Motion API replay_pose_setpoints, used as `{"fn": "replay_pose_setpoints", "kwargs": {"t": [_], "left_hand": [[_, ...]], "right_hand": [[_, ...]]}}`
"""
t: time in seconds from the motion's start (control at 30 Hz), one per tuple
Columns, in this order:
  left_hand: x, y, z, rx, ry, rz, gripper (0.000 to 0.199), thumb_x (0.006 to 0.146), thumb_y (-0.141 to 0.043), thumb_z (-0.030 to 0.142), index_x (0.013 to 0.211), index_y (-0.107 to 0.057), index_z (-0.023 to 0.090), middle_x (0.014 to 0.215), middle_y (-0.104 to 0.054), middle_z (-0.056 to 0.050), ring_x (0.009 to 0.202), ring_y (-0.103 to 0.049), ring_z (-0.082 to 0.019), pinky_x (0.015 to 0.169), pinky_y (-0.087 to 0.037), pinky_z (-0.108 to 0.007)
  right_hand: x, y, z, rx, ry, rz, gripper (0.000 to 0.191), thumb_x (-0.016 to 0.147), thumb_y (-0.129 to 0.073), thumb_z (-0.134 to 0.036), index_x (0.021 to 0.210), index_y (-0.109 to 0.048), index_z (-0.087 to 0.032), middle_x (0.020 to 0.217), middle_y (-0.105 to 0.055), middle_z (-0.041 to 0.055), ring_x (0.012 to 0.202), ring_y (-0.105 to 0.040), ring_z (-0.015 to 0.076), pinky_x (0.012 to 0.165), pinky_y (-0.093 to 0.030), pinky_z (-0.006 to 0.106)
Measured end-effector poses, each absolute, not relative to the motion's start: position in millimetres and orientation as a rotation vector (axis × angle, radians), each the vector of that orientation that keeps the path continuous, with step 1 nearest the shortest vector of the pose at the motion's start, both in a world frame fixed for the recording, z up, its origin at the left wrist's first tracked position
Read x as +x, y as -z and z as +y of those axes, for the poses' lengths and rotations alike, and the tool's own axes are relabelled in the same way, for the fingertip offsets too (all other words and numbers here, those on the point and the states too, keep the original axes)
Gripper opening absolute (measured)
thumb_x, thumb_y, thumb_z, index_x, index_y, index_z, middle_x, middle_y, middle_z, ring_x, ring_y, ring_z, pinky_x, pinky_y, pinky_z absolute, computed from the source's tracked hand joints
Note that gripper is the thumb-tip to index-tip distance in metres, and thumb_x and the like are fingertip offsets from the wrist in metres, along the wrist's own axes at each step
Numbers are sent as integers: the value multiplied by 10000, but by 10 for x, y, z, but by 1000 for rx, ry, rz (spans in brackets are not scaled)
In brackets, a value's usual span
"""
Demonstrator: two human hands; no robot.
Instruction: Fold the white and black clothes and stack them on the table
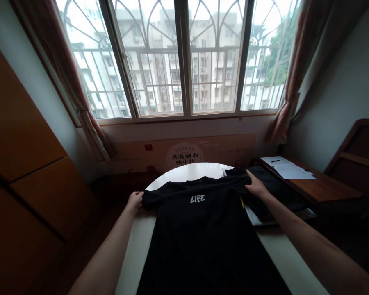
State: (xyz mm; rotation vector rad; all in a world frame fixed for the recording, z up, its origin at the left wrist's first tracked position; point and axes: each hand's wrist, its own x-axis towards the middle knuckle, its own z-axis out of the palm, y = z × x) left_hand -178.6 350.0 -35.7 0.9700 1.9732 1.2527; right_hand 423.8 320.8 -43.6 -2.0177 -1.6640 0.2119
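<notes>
A black T-shirt with white lettering near its collar lies spread over a white round-ended table, its collar toward the window. My left hand pinches the end of the sleeve on the left. At the other sleeve, my right hand grips the black fabric between thumb and fingers. Beside the shirt on the right rest folded dark clothes, with a pale packet partly showing beneath them. The shirt's lower part runs out of the frame at the bottom.
A wooden side table with white papers stands at the right, near a dark chair. Orange-brown cabinets line the left. Behind the table are a printed box panel and a barred window with curtains.
</notes>
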Motion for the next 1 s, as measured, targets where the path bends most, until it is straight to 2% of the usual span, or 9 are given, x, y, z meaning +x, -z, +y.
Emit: {"fn": "replay_pose_setpoints", "kwargs": {"t": [0.07,0.13,0.27,0.37,0.53,0.63,0.73,0.83,1.0], "left_hand": [[-1797,339,3463,1047,-1178,2041,164,823,-650,255,956,-591,179,813,-674,-71,657,-688,-222,567,-569,-334],[-1808,296,3425,1171,-1121,2123,207,786,-686,254,960,-602,180,917,-692,-119,771,-719,-276,641,-593,-385],[-1758,194,3359,1535,-1039,2243,248,723,-717,202,964,-656,192,1205,-660,-186,1170,-633,-395,983,-525,-495],[-1601,144,3371,1832,-952,2216,230,764,-662,175,988,-701,207,1317,-633,-169,1279,-560,-396,1101,-441,-499],[-1161,96,3563,2246,-736,2014,242,863,-555,161,954,-770,225,1257,-698,-113,1249,-588,-315,1143,-417,-413],[-853,91,3709,2415,-601,1873,322,908,-498,158,1026,-790,227,1226,-721,-91,1202,-612,-279,1125,-439,-370],[-559,129,3832,2519,-467,1775,377,922,-478,148,1112,-792,235,1273,-708,-79,1229,-598,-271,1119,-449,-357],[-330,205,3934,2579,-322,1709,434,918,-485,126,1224,-763,259,1383,-655,-74,1302,-561,-271,1132,-446,-362],[-155,290,4075,2613,-109,1667,534,921,-483,109,1366,-672,337,1499,-565,-61,1391,-503,-267,1141,-441,-390]], "right_hand": [[4264,370,3198,-2082,-233,-1763,706,804,-616,-198,1503,-520,-206,1333,-706,95,1178,-688,265,959,-536,302],[4270,273,3199,-2136,-213,-1788,590,795,-629,-200,1384,-635,-229,1285,-725,99,1155,-693,292,933,-543,344],[4142,16,3243,-2248,-43,-1779,525,828,-567,-161,1342,-658,-213,1243,-694,193,1089,-701,358,880,-530,446],[3864,-153,3328,-2162,88,-1887,470,879,-489,-142,1306,-678,-193,1255,-654,213,1110,-676,354,890,-507,433],[3193,-220,3552,-1801,108,-2255,437,914,-481,-129,1270,-704,-250,1248,-683,107,1160,-629,261,944,-467,310],[2860,-130,3709,-1652,59,-2429,436,908,-515,-108,1264,-711,-264,1235,-698,79,1169,-624,247,948,-467,295],[2665,-1,3856,-1583,9,-2538,420,921,-554,-110,1294,-692,-247,1237,-693,91,1140,-641,253,940,-492,323],[2574,110,3979,-1570,-41,-2599,336,985,-609,-257,1315,-649,-206,1244,-680,92,1101,-662,248,955,-532,410],[2494,205,4136,-1612,-117,-2672,299,995,-630,-422,1166,-698,-186,1217,-703,63,1114,-666,250,1004,-532,463]]}}
